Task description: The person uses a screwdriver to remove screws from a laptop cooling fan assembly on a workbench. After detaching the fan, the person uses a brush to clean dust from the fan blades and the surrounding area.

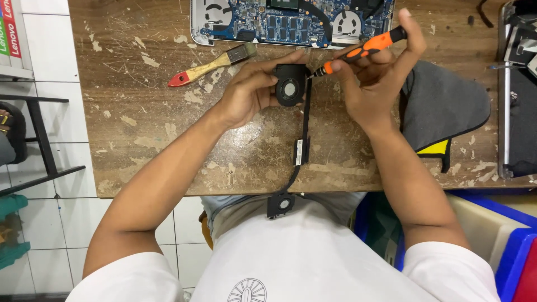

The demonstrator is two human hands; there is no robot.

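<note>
My left hand [251, 89] grips a black laptop cooling fan [290, 85] just above the worn wooden table [156, 140]. A flat black heat pipe [305, 120] runs down from it to a second small fan [281, 204] hanging past the table's near edge. My right hand [377, 78] holds an orange and black screwdriver [363, 49], its tip touching the upper right edge of the held fan.
An opened laptop with a blue circuit board [291, 22] lies at the far edge. A paintbrush with a red-tipped wooden handle [210, 66] lies to its left. A grey cloth pouch [442, 109] sits right of my hand, a black and silver case [520, 89] at the far right. Blue bins [503, 235] stand below.
</note>
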